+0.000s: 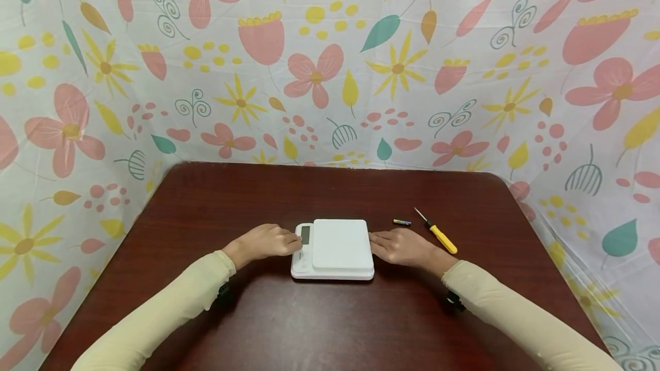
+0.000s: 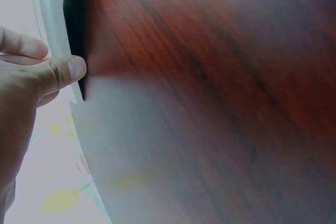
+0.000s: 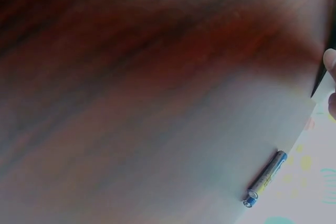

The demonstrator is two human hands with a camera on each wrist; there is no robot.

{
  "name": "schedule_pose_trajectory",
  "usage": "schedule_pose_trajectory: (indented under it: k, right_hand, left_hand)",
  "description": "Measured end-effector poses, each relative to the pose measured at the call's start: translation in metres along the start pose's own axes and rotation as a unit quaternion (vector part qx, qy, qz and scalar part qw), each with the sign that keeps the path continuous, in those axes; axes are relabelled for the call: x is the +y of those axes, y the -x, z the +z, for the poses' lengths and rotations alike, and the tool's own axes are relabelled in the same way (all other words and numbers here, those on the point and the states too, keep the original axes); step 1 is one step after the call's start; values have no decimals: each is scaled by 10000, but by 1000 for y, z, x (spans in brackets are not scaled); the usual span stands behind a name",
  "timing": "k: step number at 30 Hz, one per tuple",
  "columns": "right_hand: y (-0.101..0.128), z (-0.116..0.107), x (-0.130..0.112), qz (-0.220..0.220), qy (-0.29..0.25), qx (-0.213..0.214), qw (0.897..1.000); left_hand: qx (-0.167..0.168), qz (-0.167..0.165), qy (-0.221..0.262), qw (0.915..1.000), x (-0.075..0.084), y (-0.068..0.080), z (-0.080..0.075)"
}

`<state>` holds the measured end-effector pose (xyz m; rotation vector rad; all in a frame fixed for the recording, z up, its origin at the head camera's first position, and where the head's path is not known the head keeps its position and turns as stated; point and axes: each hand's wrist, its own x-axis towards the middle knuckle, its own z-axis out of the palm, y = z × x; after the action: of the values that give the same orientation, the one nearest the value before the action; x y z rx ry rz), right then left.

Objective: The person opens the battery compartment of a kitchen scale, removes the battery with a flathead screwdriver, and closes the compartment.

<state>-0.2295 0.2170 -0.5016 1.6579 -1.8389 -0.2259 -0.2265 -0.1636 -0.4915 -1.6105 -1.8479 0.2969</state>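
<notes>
A white kitchen scale (image 1: 341,245) with a square platform lies face up near the table's middle, its small grey display (image 1: 306,235) toward the left. At its left side, my left hand (image 1: 268,241) pinches the edge; the left wrist view shows the thumb and fingers on the scale's rim (image 2: 56,17). My right hand (image 1: 404,247) grips the opposite edge. Only a thumb and part of a finger of that right hand (image 3: 331,61) enter the right wrist view. Whether the scale's base touches the table is hard to tell.
Small batteries (image 1: 401,222) lie beyond my right hand; the right wrist view shows two batteries (image 3: 266,176) side by side. A screwdriver with a yellow handle (image 1: 443,240) lies to their right. The dark red-brown table (image 1: 247,188) backs onto a flowered curtain (image 1: 314,113).
</notes>
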Motion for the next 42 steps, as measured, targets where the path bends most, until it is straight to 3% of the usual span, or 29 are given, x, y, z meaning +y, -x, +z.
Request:
schedule_pose_trajectory:
  k: [10, 26, 31, 34, 36, 38, 40, 42]
  right_hand:
    - [0, 2, 0, -120, 69, 57, 9999]
    - [-1, -6, -5, 68, 78, -260, 9996]
    - [0, -10, -6, 47, 175, -126, 9998]
    - [0, -18, -6, 108, 235, -42, 9997]
    - [-1, -24, -7, 303, 126, -36, 9995]
    - [-1, -31, -8, 657, -171, -26, 9977]
    - [-1, -36, -10, 1238, -551, -7, 9908]
    - [-1, -41, -15, 1963, -929, 4, 9761]
  left_hand:
    - [-194, 129, -42, 9997, -2, -3, -2]
    - [-635, 12, 139, 9979, -2, -4, -7]
    - [-398, -177, 382, 9983, -5, 0, -10]
    - [-249, -498, 782, 9954, -12, 3, -13]
    - [-258, -926, 1253, 9874, -18, 5, -15]
    - [-344, -1453, 1803, 9722, -24, 7, -15]
    - [-502, -2050, 2388, 9479, -30, 8, -15]
    - [-706, -2581, 2898, 9189, -35, 10, -14]
